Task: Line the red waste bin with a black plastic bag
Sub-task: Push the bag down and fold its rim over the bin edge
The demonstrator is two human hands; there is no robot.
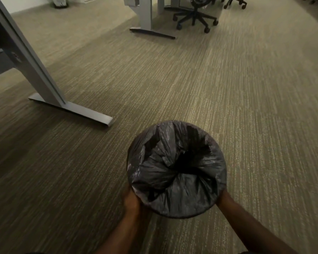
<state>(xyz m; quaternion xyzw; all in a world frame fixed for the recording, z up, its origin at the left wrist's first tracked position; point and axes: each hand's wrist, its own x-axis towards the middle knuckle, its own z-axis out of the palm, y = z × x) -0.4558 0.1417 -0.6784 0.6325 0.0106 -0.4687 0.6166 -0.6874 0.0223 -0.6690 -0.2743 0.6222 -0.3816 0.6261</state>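
A black plastic bag (pixel 176 169) covers the round mouth of the waste bin and folds down over its rim; the bin's red wall is hidden under the bag. The bag sags inward with a dark hollow near the middle. My left hand (pixel 131 198) presses against the bin's near-left side, below the rim. My right hand (pixel 222 197) grips the near-right side, its fingers hidden behind the bag. I see the bin from above, over the carpet, and cannot tell if it touches the floor.
A grey desk leg with a flat foot (pixel 72 107) stands on the carpet to the left. Another desk leg (pixel 149 24) and a black wheeled office chair (pixel 195 15) are farther back. Striped carpet (pixel 255 107) lies to the right.
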